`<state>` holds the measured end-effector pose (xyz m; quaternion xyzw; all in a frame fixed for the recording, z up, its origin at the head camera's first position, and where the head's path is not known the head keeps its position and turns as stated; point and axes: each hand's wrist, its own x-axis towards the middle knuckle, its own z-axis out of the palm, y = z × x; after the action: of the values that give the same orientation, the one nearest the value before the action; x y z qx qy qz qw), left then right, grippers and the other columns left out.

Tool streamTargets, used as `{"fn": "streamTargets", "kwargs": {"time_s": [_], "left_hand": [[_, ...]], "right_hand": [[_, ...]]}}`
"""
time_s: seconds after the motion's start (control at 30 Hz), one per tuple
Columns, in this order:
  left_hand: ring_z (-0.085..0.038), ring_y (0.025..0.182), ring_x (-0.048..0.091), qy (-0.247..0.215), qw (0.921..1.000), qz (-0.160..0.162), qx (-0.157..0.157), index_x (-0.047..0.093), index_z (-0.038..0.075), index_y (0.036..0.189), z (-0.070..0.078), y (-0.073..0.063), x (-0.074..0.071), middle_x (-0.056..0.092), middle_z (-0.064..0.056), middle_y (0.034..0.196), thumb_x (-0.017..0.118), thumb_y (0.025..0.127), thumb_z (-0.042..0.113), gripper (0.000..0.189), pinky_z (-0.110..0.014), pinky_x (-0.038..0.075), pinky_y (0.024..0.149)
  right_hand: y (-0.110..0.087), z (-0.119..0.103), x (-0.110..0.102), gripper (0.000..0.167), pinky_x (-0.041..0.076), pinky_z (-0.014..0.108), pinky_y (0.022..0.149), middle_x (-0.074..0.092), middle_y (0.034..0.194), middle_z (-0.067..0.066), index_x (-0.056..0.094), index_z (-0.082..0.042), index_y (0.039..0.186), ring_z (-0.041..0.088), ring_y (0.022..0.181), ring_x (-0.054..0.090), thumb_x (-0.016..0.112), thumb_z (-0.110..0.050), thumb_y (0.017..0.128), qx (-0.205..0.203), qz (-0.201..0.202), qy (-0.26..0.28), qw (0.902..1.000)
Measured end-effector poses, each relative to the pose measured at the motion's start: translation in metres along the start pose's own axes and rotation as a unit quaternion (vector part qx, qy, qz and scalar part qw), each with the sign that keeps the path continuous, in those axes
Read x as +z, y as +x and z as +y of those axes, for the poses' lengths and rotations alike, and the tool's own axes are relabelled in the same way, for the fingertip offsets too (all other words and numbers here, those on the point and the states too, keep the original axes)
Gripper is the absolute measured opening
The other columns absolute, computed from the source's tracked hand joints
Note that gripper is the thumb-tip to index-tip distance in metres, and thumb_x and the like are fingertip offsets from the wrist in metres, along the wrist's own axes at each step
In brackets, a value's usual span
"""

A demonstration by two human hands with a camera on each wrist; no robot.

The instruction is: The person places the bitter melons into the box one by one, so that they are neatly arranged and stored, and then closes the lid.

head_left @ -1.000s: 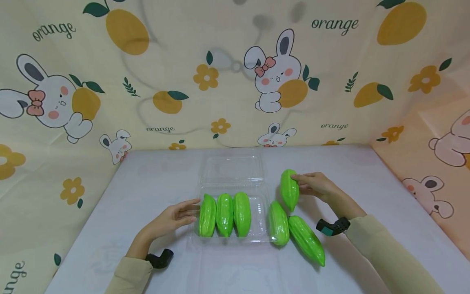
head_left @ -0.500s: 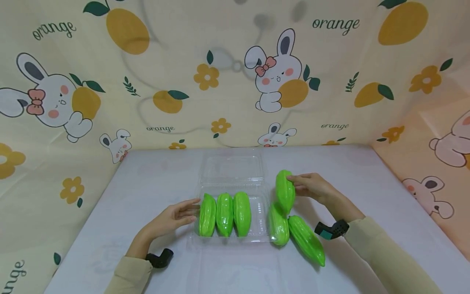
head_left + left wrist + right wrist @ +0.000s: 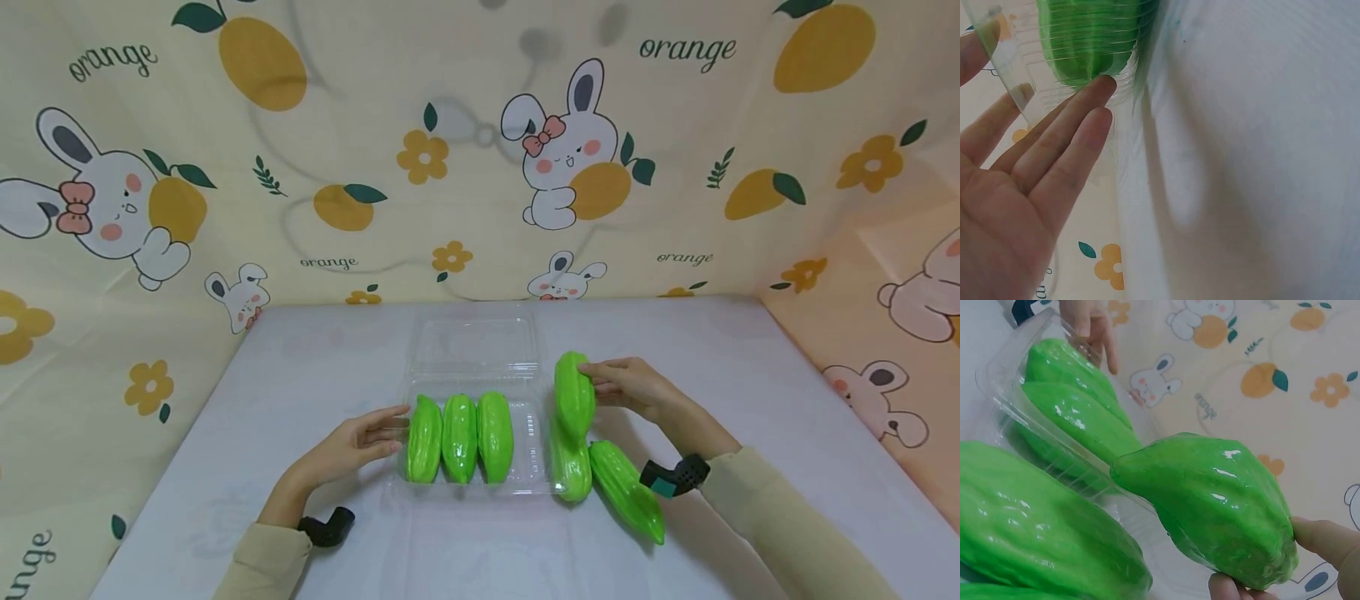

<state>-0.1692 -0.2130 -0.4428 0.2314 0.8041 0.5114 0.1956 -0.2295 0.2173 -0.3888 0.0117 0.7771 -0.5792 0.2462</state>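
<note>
Right wrist view: by the thumb (image 3: 1322,537) and fingers of the right hand (image 3: 633,387), a ribbed green fruit (image 3: 1210,506) is pinched near one end; its narrow tip is pointed towards a clear container (image 3: 531,442), and it is held above the counter (image 3: 322,350), just right of that container; by it, a loose fruit (image 3: 572,477) beneath is partly covered in the head view. The fingers of the left hand (image 3: 358,442) are held loosely extended and apart at the container's left wall; whether it is touched cannot be told for certain. Inside the container, three green fruits (image 3: 460,439) are lined up side by side; its lid (image 3: 474,343) is folded back on the far side. Right of the container, a second loose fruit (image 3: 628,493) is laid slantwise; behind everything, a rabbit-and-orange backdrop (image 3: 337,125) is hung.
</note>
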Motion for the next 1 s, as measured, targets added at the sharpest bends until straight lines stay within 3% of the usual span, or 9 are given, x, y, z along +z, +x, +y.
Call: {"fn": "streamTargets", "kwargs": {"time_s": [0.2, 0.5, 1.0], "left_hand": [[-0.048, 0.131, 0.048, 0.004, 1.0, 0.001, 0.002, 0.028, -0.002, 0.149, 0.001, 0.0, 0.0, 0.042, -0.032, 0.146, 0.056, 0.098, 0.024, 0.064, -0.037, 0.052, 0.103], [-0.048, 0.13, 0.048, 0.01, 0.9999, 0.0, 0.004, 0.028, -0.003, 0.149, 0.001, -0.001, 0.0, 0.042, -0.032, 0.145, 0.056, 0.099, 0.024, 0.064, -0.04, 0.051, 0.104], [-0.049, 0.131, 0.047, -0.005, 1.0, -0.001, 0.007, 0.029, -0.004, 0.149, -0.001, 0.001, -0.001, 0.041, -0.033, 0.145, 0.056, 0.098, 0.024, 0.064, -0.032, 0.053, 0.101]], "right_hand": [[-0.001, -0.002, 0.006, 0.061, 0.059, 0.019, 0.08, 0.067, 0.084, -0.011, 0.045, 0.016, 0.133, 0.001, 0.077, 0.066, 0.057, -0.031, 0.097, -0.001, -0.006, 0.014, 0.9999], [-0.003, -0.004, 0.014, 0.058, 0.06, 0.022, 0.084, 0.066, 0.089, -0.009, 0.049, 0.014, 0.131, 0.002, 0.082, 0.066, 0.057, -0.033, 0.097, -0.008, -0.01, -0.012, 0.9998], [-0.005, -0.005, 0.026, 0.057, 0.06, 0.026, 0.087, 0.068, 0.091, -0.008, 0.05, 0.015, 0.129, 0.004, 0.085, 0.068, 0.06, -0.03, 0.095, -0.027, -0.019, 0.001, 0.9994]]}}
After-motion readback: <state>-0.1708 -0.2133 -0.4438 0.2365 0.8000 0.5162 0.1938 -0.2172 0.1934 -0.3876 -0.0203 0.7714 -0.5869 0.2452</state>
